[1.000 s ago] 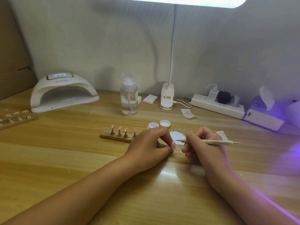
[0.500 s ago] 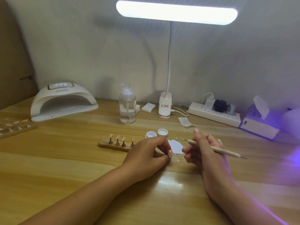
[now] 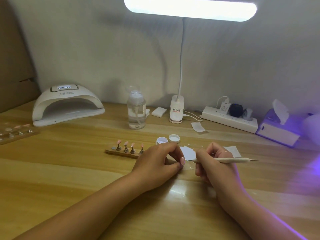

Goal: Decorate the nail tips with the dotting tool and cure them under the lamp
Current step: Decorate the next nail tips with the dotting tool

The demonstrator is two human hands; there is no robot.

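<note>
My left hand (image 3: 161,161) rests on the wooden desk, thumb and forefinger curled and pinching a small pink nail tip (image 3: 182,161). My right hand (image 3: 213,163) grips the cream dotting tool (image 3: 232,160) like a pen. The tool lies level, its left point at the lower edge of a white paint patch (image 3: 187,152). To the left of my left hand, a wooden stand (image 3: 124,153) carries several pink nail tips on metal holders, with one bare magnet at its left end. The white curing lamp (image 3: 67,104) sits at the back left, its mouth facing me.
An open white jar (image 3: 162,140) and its lid (image 3: 174,138) stand behind the hands. A clear pump bottle (image 3: 136,113), desk lamp base (image 3: 176,110), power strip (image 3: 228,118) and tissue box (image 3: 278,130) line the back. A second stand (image 3: 15,132) lies far left.
My right hand lowered the dotting tool from a raised tilt to level, bringing its point to the paint patch. The left hand kept its pinch. The camera tilted upward.
</note>
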